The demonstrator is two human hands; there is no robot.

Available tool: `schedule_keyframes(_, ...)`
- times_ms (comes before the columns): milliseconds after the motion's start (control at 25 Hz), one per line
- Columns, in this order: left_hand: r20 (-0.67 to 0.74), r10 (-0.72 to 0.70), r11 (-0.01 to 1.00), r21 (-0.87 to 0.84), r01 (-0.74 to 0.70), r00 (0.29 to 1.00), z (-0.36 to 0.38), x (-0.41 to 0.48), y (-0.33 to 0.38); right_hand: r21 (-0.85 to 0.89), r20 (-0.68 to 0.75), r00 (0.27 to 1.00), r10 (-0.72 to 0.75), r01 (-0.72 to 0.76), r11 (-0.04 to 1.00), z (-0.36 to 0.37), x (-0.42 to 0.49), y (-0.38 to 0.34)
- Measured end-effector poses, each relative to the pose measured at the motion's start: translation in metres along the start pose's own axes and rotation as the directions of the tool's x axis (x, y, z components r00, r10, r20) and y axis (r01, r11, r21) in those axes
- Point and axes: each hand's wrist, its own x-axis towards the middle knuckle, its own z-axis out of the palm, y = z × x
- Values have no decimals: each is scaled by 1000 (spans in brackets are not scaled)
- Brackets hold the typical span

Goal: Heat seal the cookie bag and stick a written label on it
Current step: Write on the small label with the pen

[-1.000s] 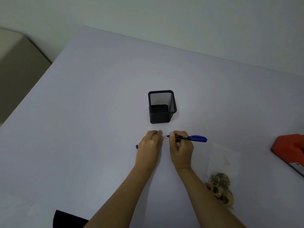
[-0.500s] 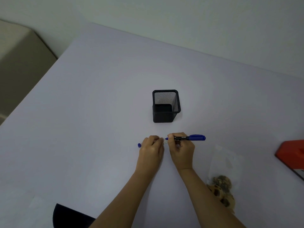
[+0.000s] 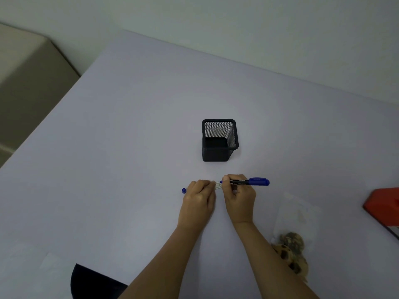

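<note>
My right hand [image 3: 238, 197] grips a blue marker [image 3: 250, 181] with its tip on a small white label [image 3: 218, 186] lying on the table. My left hand [image 3: 199, 198] lies just left of it, fingers curled, pinning the label's left end. The marker's blue cap [image 3: 184, 190] sits at the left edge of my left hand. A clear bag of cookies [image 3: 291, 240] lies flat to the right of my right forearm, cookies bunched at its near end.
A black mesh pen holder [image 3: 219, 140] stands just beyond my hands. The red heat sealer [image 3: 383, 209] sits at the right edge. A white sheet [image 3: 50, 261] and a dark object [image 3: 90, 281] lie near the front left. A beige surface stands off the table's left.
The camera view shifted slightly, so everything sits a little further right. Both hands stay on the label with the marker tip at it; no clear movement otherwise.
</note>
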Motion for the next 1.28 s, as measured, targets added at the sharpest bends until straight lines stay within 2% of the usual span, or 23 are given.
schedule_keyframes(560,21,-13,1000,-9,13,1000,-2,1,2,-39,91,996,-26,29,999,-2,-3,1)
schedule_keyframes(1280,17,-10,1000,2,10,1000,-4,1,3,-54,81,997,-22,26,998,-1,-3,0)
